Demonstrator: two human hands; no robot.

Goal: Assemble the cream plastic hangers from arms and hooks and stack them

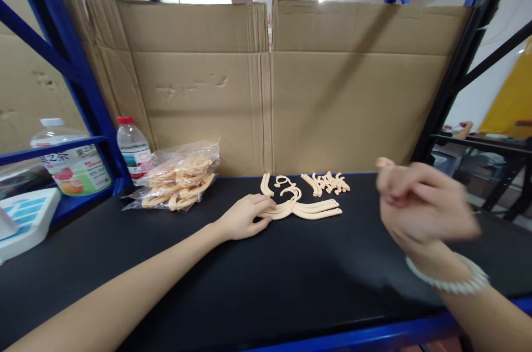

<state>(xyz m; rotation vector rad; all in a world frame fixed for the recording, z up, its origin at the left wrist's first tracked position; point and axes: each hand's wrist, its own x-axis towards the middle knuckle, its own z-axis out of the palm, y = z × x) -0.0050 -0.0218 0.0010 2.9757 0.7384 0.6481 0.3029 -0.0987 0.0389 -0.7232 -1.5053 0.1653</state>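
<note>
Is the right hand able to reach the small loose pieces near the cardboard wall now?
Probably yes. The right hand hangs raised and blurred above the black table, and nothing stands between it and the small loose pieces. The left hand rests further left.

The desk (233, 280) was plain matte black, edged at the front by a bright blue rail (374, 335). On it lay pale peach hangers (307, 209), the same peach as the small hooks (328, 183) behind them and the pieces inside a clear plastic bag (178, 177). The cardboard (266, 86) at the back was plain brown. The shelf posts (78, 75) on the left were deep blue. A clear bottle (133, 147) had a red cap and a white label with blue and red. A larger bottle (70, 163) carried a white cap and a label in white, green and orange. A white bracelet (449, 280) circled the right wrist.
</note>
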